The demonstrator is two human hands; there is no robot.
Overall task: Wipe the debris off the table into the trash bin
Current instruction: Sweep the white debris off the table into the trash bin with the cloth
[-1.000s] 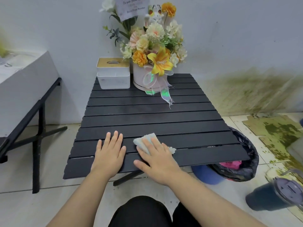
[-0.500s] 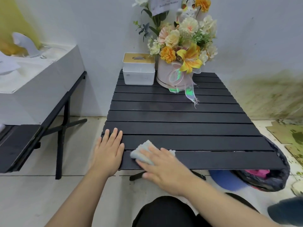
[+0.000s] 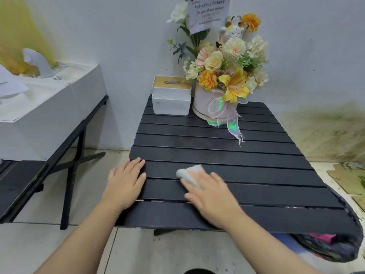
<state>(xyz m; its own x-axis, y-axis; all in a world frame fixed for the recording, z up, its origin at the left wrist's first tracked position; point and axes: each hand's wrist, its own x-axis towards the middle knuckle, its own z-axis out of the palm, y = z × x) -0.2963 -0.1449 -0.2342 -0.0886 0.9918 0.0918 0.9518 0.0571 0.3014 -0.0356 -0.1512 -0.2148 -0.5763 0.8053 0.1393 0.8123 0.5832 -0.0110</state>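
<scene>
A black slatted table [image 3: 227, 155] fills the middle of the view. My right hand [image 3: 213, 196] lies flat on a crumpled white tissue [image 3: 187, 173], pressing it onto the near slats; only the tissue's far end shows past my fingers. My left hand [image 3: 126, 180] rests palm down on the table's near left edge, fingers together, holding nothing. The trash bin [image 3: 335, 246], blue with a black bag, stands on the floor under the table's near right corner, with something pink inside. No debris is plainly visible on the slats.
A white tissue box [image 3: 171, 95] and a flower arrangement in a white pot [image 3: 223, 76] stand at the table's far edge. A second black table carrying a white box [image 3: 49, 107] is to the left. Torn cardboard [image 3: 347, 178] lies on the floor at right.
The camera has swung left and closer. My right hand has slid the tissue away from me onto a farther slat, more toward the table's middle. My left hand stays at the left edge.
</scene>
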